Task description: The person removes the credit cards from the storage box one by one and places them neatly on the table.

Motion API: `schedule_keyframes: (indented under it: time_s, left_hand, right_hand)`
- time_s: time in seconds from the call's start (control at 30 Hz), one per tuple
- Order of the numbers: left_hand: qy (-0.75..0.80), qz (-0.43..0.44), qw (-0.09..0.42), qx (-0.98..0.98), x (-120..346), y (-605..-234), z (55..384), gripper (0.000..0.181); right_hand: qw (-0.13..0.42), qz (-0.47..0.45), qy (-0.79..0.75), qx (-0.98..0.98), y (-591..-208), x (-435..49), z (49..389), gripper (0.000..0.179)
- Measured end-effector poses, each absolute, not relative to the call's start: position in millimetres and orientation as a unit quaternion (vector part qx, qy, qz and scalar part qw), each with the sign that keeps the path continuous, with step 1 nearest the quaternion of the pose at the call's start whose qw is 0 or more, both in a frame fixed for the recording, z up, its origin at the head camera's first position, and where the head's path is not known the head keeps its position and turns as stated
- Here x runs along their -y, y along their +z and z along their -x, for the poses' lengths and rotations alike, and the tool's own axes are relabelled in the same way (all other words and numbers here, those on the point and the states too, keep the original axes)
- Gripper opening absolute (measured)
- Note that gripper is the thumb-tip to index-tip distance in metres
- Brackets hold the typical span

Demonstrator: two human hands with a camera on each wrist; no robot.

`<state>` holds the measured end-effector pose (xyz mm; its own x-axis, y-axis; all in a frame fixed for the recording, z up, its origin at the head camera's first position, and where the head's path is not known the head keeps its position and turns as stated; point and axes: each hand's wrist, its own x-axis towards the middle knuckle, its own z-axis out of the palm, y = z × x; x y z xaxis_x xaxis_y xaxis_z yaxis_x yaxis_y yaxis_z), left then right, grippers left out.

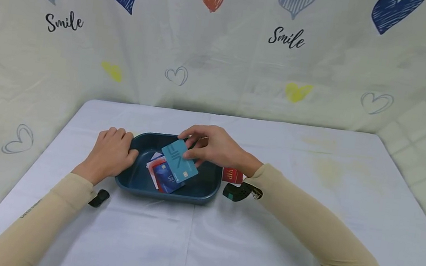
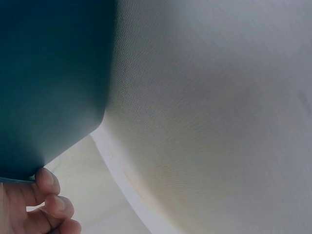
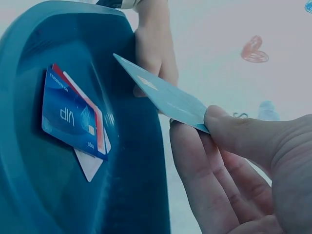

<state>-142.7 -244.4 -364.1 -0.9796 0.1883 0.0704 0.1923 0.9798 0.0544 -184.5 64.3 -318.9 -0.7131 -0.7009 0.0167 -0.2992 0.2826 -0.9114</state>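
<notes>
Left hand [image 1: 111,153]: we grip the dark-blue rounded plastic tray [image 1: 205,191] by its left rim.
Cards inside: glossy blue VIP card [image 1: 170,181] over red-and-white cards [image 3: 90,166]; we judge this partway.
Turquoise plastic chip card [image 1: 178,163]: above them, not yet down, jutting left from our grip.
Right hand [image 1: 216,146]: thumb and fingers pinch that card's edge.
Red lettered card [image 1: 232,175]: outside, just right.

Tray [image 2: 53,87] cropped in wrist views
</notes>
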Motion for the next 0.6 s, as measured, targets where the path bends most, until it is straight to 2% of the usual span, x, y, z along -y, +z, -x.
schedule_keyframes:
  time_s: [0.6]
  left_hand:
    - [-0.025,0.097,0.028,0.995,243,-364,142,0.036]
  right_hand:
    - [0.186,0.283,-0.521,-0.783,-315,-93,182,0.042]
